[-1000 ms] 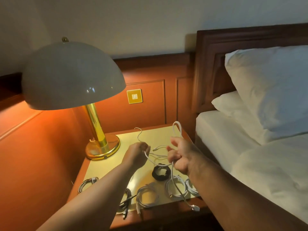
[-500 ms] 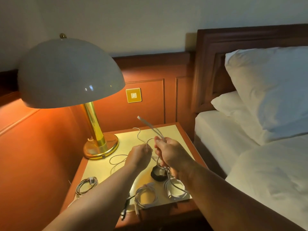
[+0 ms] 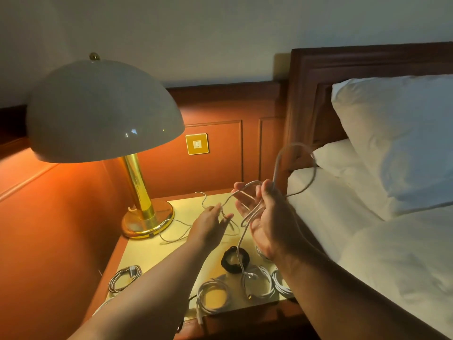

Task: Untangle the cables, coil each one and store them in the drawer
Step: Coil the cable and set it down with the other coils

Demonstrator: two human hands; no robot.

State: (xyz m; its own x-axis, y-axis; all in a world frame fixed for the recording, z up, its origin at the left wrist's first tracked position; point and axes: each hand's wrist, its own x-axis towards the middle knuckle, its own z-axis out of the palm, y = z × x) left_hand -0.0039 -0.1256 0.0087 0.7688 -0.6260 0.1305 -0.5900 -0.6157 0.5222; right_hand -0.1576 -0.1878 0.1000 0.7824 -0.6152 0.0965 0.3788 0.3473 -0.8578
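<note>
A long white cable (image 3: 295, 146) arches over my right hand (image 3: 266, 219), which is raised palm-up above the bedside table (image 3: 157, 253). The cable crosses the palm, is held at the thumb, and one end hangs down toward the table's front. My left hand (image 3: 208, 225) hovers lower and to the left, pinching the same cable where it meets a thin white strand (image 3: 171, 238) lying loose by the lamp base. Several coiled white cables (image 3: 213, 298) (image 3: 125, 278) and a black coil (image 3: 235, 261) lie along the table's front. No drawer is in view.
A brass lamp (image 3: 139, 192) with a wide dome shade stands lit at the table's back left. The bed (image 3: 367, 241) with white pillows (image 3: 392, 133) borders the table on the right. An orange panelled wall with a switch (image 3: 196, 144) runs behind.
My right hand has turned palm-up and spread its fingers, moving right and higher with the cable, whose loop now arches toward the bed. The left hand stays low over the table.
</note>
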